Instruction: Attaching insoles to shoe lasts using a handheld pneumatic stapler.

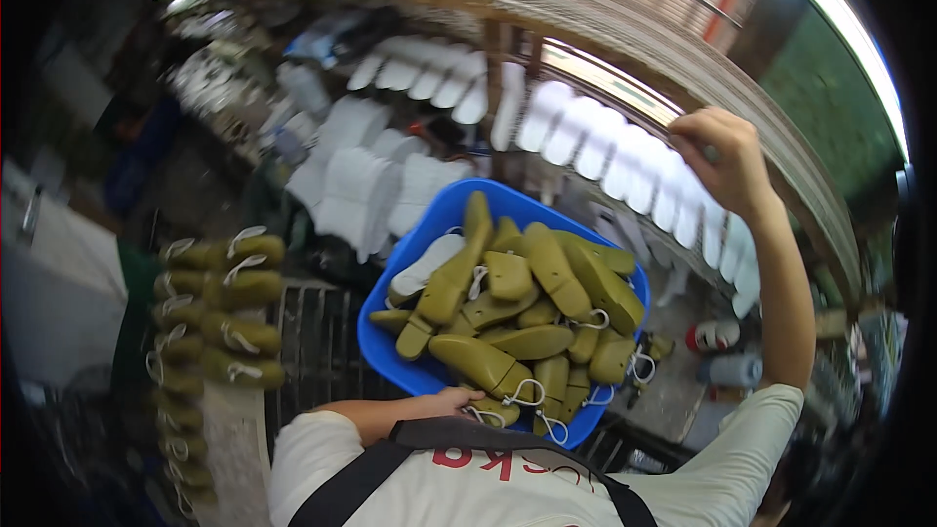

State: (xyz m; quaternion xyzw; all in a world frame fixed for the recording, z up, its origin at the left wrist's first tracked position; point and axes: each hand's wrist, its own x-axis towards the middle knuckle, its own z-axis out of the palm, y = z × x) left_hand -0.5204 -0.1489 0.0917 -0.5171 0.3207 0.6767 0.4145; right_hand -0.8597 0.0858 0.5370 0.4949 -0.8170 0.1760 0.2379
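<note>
A blue tub (376, 337) in front of me is heaped with olive-green shoe lasts (556, 273), several with white string loops. Among them at the tub's left lies a white sole-shaped piece (429, 265). My left hand (461, 398) is closed over the tub's near rim, close to a last with a string; its fingers are partly hidden. Raised high at the right, my right hand (724, 151) has its fingers curled together in front of the rack. Whether something small is in them I cannot make out. White insole-shaped pieces (625, 151) stand in a row beside and below that hand.
A wire-mesh shelf (605, 24) with a wooden frame crosses above the tub. Stacked white pieces (356, 185) stand behind the tub. More lasts (244, 293) line a board at the left. A spray can (712, 336) and a clear bottle (730, 371) are at the right.
</note>
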